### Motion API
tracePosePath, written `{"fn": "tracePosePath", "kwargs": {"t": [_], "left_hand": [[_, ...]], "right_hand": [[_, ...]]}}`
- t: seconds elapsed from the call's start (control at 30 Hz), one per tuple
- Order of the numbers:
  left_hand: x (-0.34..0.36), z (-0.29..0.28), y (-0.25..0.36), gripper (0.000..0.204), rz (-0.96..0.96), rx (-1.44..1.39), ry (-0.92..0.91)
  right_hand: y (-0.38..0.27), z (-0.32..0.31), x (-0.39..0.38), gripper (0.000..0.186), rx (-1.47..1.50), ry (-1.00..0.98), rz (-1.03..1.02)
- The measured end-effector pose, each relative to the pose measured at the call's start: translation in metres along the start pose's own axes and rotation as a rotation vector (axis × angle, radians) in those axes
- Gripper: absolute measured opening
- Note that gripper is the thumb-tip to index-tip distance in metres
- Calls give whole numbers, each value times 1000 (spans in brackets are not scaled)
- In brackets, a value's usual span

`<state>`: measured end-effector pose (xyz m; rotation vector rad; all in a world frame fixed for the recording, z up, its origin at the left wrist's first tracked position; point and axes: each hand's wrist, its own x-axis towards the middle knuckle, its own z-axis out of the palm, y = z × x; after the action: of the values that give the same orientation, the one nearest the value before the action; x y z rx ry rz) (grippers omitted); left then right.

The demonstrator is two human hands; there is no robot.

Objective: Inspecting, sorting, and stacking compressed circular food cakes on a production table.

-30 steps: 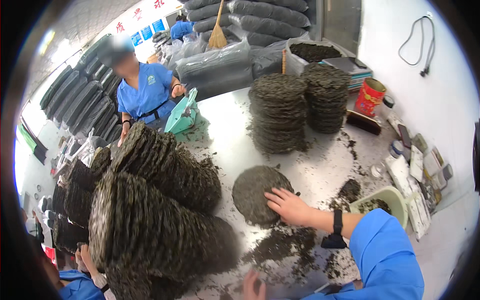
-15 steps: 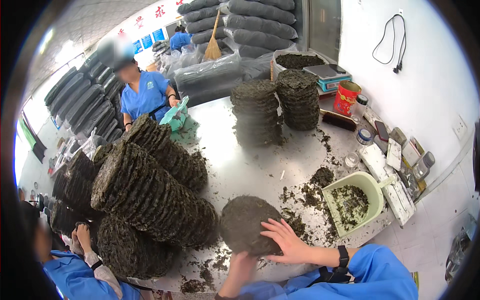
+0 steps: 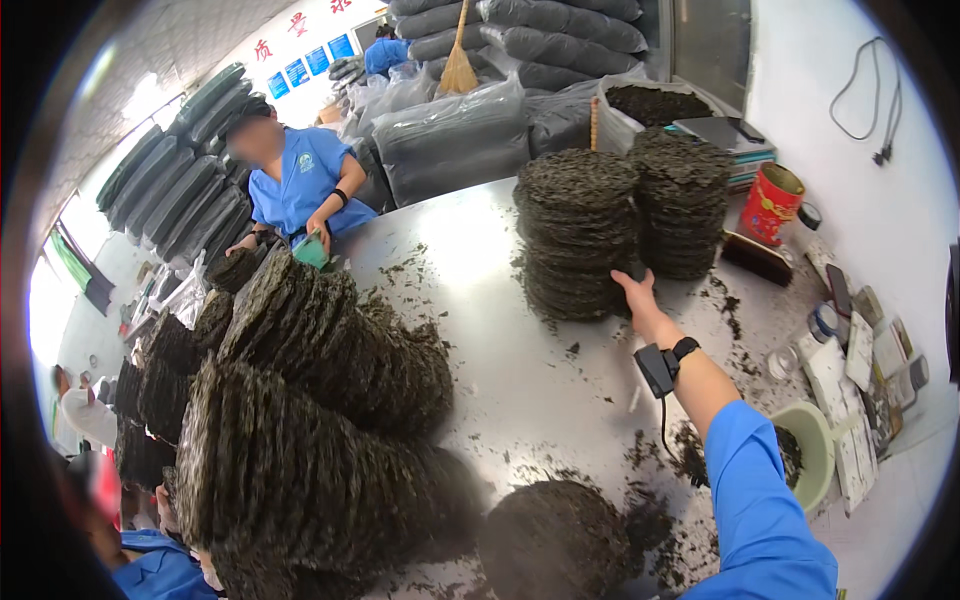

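My right arm stretches out over the table, and my right hand [image 3: 640,300] is at the lower right side of a tall stack of round dried seaweed sheets [image 3: 575,235]. Its visible fingers are apart and seem to touch the stack; some are hidden from view. Just behind stands a second seaweed stack [image 3: 680,200]. Close to me at the lower edge lies a dark round seaweed cake [image 3: 555,540], with no hand on it. My left hand is out of view. Large seaweed stacks [image 3: 300,470] lie tilted on their sides at the left.
A pale green dustpan [image 3: 815,450] with seaweed scraps sits partly behind my forearm. At the right are a brush [image 3: 757,258], a red tin [image 3: 772,205] and a scale [image 3: 730,140]. Across the table a co-worker [image 3: 300,175] holds something green. Another person is at the lower left.
My right hand has left the round seaweed cake and reached forward to the standing stack. My left hand has gone out of view. The view has shifted; the co-worker's hand is by the seaweed.
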<state>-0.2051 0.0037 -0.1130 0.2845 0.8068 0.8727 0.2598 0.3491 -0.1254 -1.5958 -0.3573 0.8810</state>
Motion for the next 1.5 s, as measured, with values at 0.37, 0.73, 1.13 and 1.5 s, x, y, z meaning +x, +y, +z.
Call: {"fn": "tracePosePath", "kwargs": {"t": [0.37,0.73,1.13,1.5], "left_hand": [[50,17,37,40,-29,196,218],[62,12,46,40,-67,254,204],[88,11,51,40,-108,323,73],[109,37,31,41,-156,387,76]], "right_hand": [[35,142,23,62,224,-197,-224],[76,310,-59,83,-142,-92,-300],[87,97,-26,67,-480,3,-647],[-41,-185,127,71,154,398,-381]]}}
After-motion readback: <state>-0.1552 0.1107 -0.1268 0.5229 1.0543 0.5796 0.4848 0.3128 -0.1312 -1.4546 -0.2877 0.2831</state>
